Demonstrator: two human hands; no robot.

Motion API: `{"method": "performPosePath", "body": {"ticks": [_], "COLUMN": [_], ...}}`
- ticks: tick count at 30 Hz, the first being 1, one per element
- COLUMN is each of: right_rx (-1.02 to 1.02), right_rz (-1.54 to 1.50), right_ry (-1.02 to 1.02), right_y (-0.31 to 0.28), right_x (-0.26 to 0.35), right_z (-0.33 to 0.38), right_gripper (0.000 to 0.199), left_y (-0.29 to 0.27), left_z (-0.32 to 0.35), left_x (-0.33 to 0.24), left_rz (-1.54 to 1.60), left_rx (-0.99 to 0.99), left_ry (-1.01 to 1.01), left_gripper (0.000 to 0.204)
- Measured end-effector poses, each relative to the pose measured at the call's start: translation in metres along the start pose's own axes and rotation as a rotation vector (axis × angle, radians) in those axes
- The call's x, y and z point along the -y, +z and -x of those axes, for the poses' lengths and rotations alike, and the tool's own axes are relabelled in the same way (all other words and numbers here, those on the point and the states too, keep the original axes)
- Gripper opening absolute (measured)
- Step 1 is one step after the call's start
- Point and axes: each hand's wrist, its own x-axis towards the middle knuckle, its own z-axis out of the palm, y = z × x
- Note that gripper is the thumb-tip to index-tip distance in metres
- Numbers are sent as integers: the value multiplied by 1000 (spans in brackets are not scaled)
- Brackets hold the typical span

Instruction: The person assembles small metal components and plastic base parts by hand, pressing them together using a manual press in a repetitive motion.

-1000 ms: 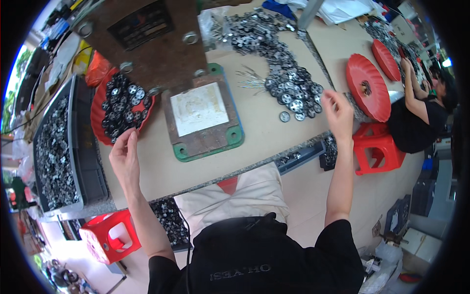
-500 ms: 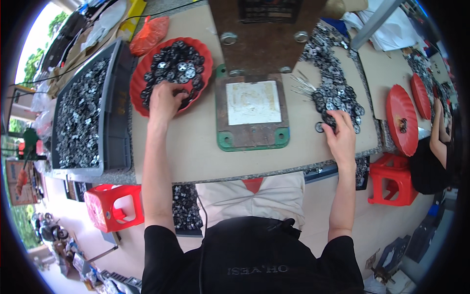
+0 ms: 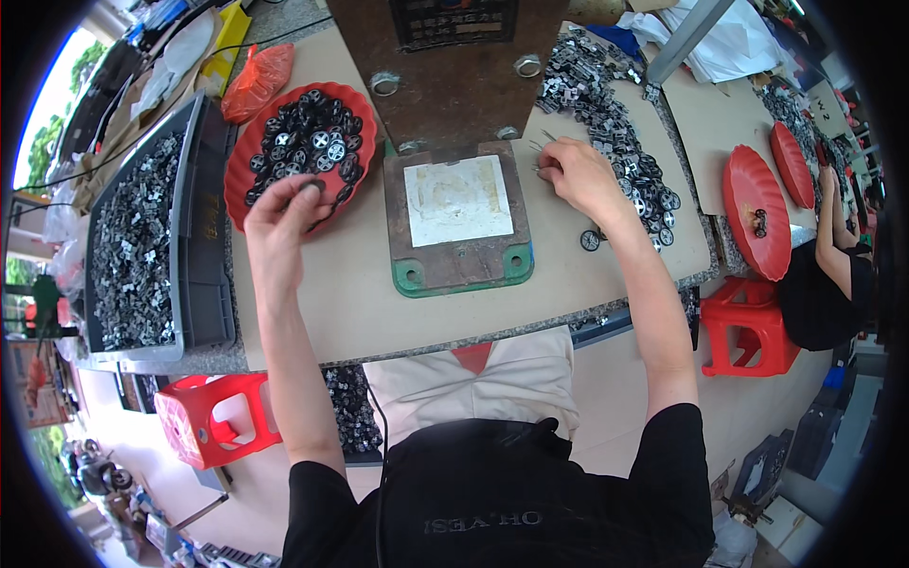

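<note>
While left hand [image 3: 280, 222] pinches one wheel [image 3: 316, 185], right hand [image 3: 583, 174] touches several pins [image 3: 537, 147]

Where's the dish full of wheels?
In the head view, the red dish is left, between grey bin and green-edged base, by the left hand.

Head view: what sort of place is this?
Probably an assembly workshop: what looks like a press stands on the workbench, near a scalloped red bowl of small wheels and a grey bin of loose parts.

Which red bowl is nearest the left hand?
The leftmost red bowl, heaped with black wheels, beside the left hand; the other two stand far right.
</note>
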Motion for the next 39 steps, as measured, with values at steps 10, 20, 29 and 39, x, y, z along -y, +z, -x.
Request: {"method": "performPosePath", "body": {"ticks": [10, 20, 29, 39], "right_rx": [-57, -74, 80, -134], "right_rz": [75, -768, -810, -637], "right_ry": [-120, -2, -144, -290], "right_y": [18, -28, 4, 3], "right_x": [-5, 79, 130, 133], "right_z": [-3, 66, 111, 119], "right_gripper": [7, 9, 18, 30], "left_y": [25, 54, 66, 63], "left_z": [103, 125, 131, 133], "left_x": [36, 37, 37, 36], "left_rz": [735, 862, 887, 867], "left_rx": [244, 293, 328, 344], "left_ry": [-324, -410, -560, -406], "left_gripper": [17, 24, 28, 39]}}
